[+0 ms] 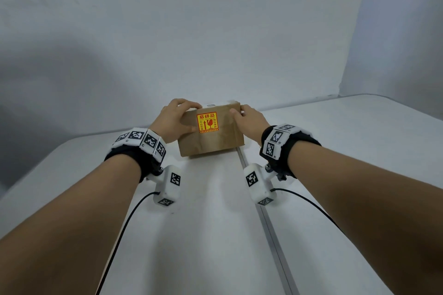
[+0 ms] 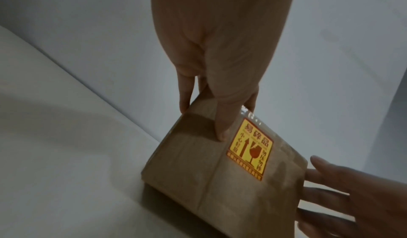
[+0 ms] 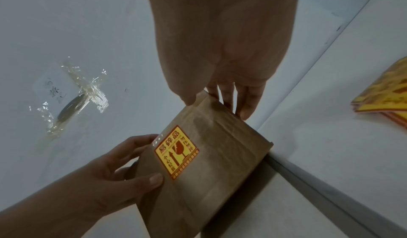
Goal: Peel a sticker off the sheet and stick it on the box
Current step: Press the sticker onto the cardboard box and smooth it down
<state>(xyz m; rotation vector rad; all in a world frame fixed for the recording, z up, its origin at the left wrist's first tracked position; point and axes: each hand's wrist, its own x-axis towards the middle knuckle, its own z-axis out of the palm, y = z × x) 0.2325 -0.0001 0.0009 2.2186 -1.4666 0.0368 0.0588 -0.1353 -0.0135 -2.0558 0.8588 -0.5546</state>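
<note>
At twelve o'clock on the table (image 1: 215, 223), near the wall, sits the box (image 1: 215, 143), the sticker (image 1: 207, 122) already flat on its top. The left hand (image 1: 178, 120) grips the nine o'clock side, thumb on top beside the sticker; the right hand (image 1: 249, 118) grips the three o'clock side, fingers down the far edge. More sheets (image 3: 387, 95) lie off at three o'clock. To finish well, I'd steady the box with one hand and rub the sticker's corners down firmly.
</note>
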